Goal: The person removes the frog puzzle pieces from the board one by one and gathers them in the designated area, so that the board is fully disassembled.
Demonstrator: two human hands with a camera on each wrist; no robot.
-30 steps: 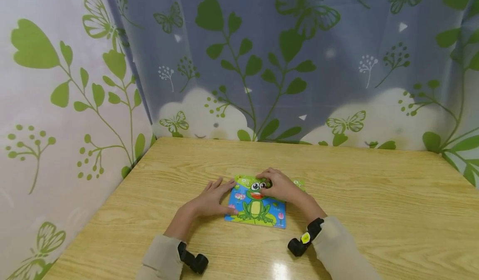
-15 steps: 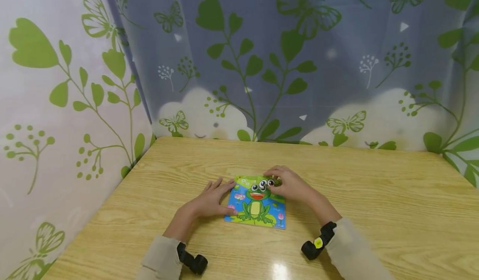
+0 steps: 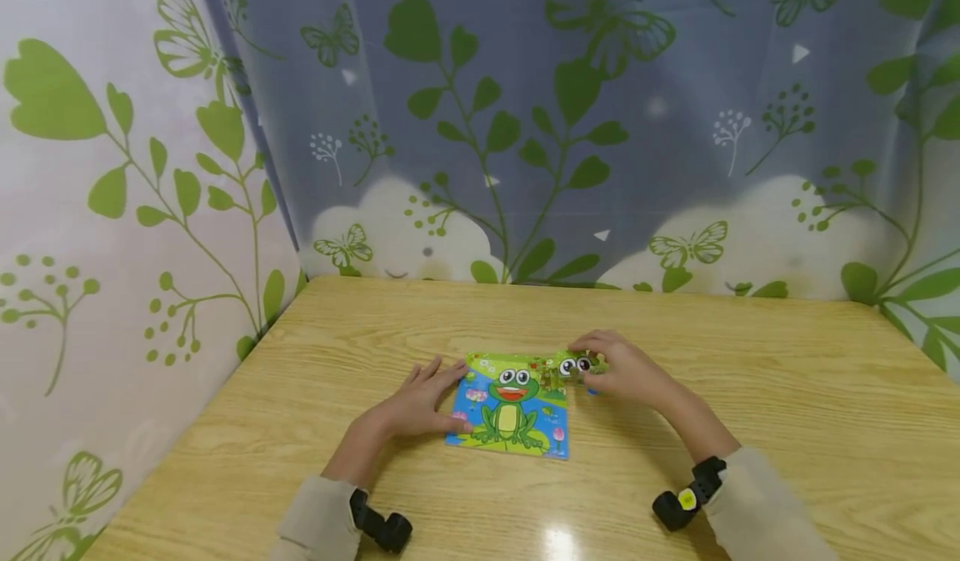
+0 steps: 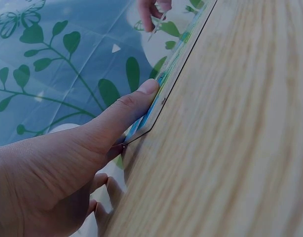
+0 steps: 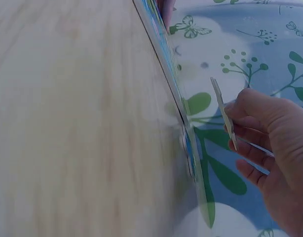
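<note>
right hand (image 3: 633, 375) pinched eyed piece (image 3: 567, 368) just right of frog board (image 3: 508, 421) | left hand (image 3: 418, 404) spread, thumb on board's left side | piece seemed light, stiff; its edges suited gripping

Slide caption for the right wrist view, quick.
Right hand pinching a thin piece, seen edge-on, held off the wooden tabletop.

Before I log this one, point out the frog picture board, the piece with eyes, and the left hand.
Frog picture board (image 3: 507, 418), head view: on the frog's belly.
Piece with eyes (image 3: 567, 367), head view: on the printed eye nearer the board.
Left hand (image 3: 411, 407), head view: on the back of the hand.
</note>
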